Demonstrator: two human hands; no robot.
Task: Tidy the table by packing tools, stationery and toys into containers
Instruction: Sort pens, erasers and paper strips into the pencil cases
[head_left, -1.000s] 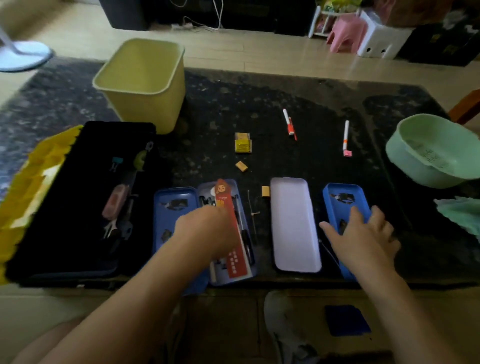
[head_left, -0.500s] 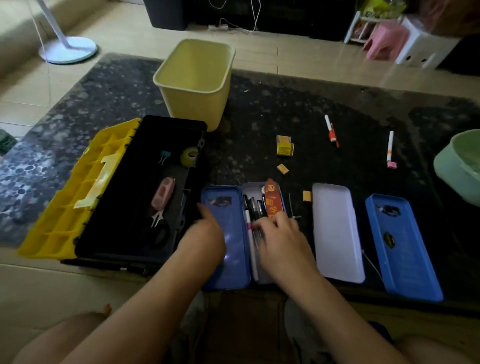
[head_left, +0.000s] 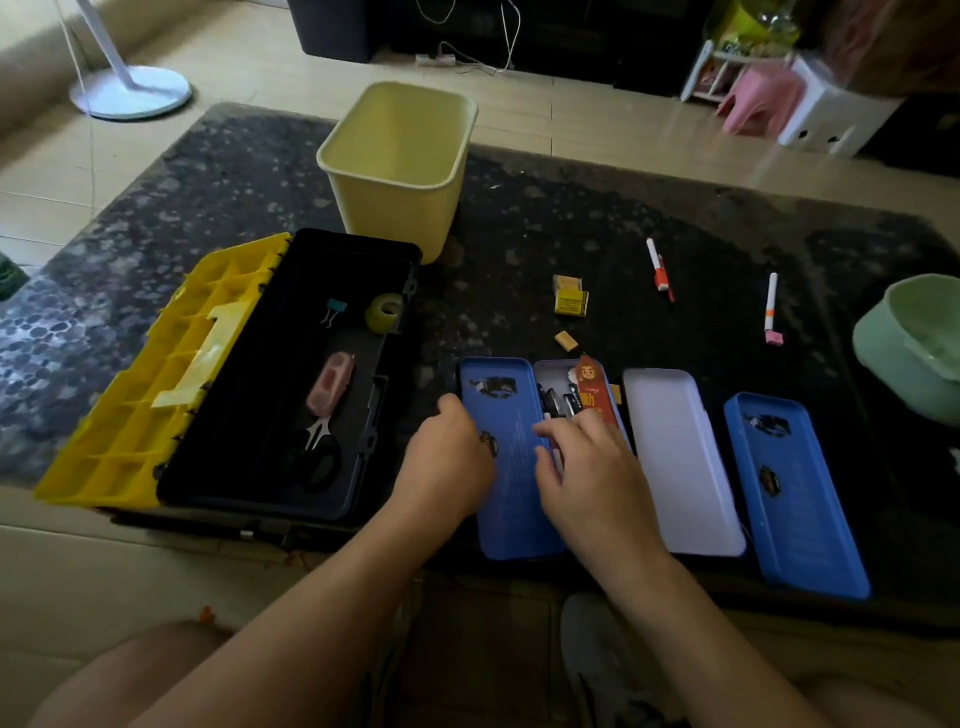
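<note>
Head view: at the six o'clock edge of the dark speckled stone tabletop (head_left: 545, 223) lies an open blue oblong pencil case (head_left: 511, 499). The left hand (head_left: 447, 460) rests on the left rim of its flipped-out lid, fingers curled over that rim. The right hand (head_left: 597, 467) reaches into the tray half, fingers bent among dark pens (head_left: 558, 402) beside a red printed card (head_left: 589, 397); whether it pinches anything I cannot tell. The hands are close together but not touching. At the case's three o'clock lie a white oblong tray (head_left: 680, 467) and a second blue lid (head_left: 795, 493). At its nine o'clock sits a black plastic toolbox (head_left: 291, 364) with its yellow lid open. It holds black-handled scissors (head_left: 319, 447) and a yellowish tape roll (head_left: 385, 310). A pale yellow plastic bin (head_left: 400, 208) stands at eleven o'clock. Two white markers (head_left: 658, 270) lie towards one o'clock.
</note>
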